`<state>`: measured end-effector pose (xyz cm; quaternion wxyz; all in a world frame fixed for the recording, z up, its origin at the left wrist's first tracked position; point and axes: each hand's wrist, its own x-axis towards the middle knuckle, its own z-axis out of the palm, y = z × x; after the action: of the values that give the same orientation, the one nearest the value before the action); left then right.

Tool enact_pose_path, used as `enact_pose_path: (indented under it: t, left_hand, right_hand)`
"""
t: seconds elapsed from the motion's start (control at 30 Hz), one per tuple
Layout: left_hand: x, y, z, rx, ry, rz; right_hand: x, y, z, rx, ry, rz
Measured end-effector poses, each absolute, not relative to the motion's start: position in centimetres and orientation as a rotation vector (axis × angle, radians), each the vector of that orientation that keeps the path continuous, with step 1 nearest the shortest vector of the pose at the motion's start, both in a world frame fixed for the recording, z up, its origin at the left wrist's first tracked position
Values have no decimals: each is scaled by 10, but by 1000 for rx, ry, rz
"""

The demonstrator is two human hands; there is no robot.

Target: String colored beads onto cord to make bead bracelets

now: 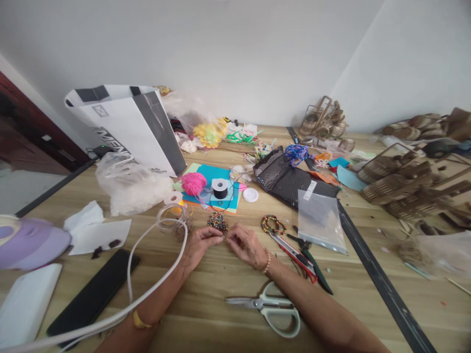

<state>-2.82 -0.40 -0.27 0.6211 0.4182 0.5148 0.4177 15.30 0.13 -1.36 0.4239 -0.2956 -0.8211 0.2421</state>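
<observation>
The left hand [200,242] and right hand [248,244] meet fingertip to fingertip over the tabletop [206,294], each pinched closed; anything between the fingers is too small to make out. The multicoloured beads [217,223] lie heaped just beyond them, with scissors [274,307] nearer the person.

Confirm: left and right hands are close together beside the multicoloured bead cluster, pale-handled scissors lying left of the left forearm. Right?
Not quite: the head view shows the pale-handled scissors lying between the forearms. The left hand and right hand are close together beside the multicoloured bead cluster, as you said.
</observation>
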Motion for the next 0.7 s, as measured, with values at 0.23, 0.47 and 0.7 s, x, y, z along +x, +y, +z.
enact_pose_path:
  t: [0.23, 0.47, 0.7]
  left_hand:
    - [-28, -5, 0, 1066, 1196, 918]
    - [-27, -6, 4, 1061, 1204, 910]
    - [-26, -7, 13, 1165, 1243, 888]
  right_hand:
    - [153, 1, -10, -696, -2059, 605]
    - [153, 2, -12, -675, -2066, 605]
    - [153, 3, -16, -666, -2060, 600]
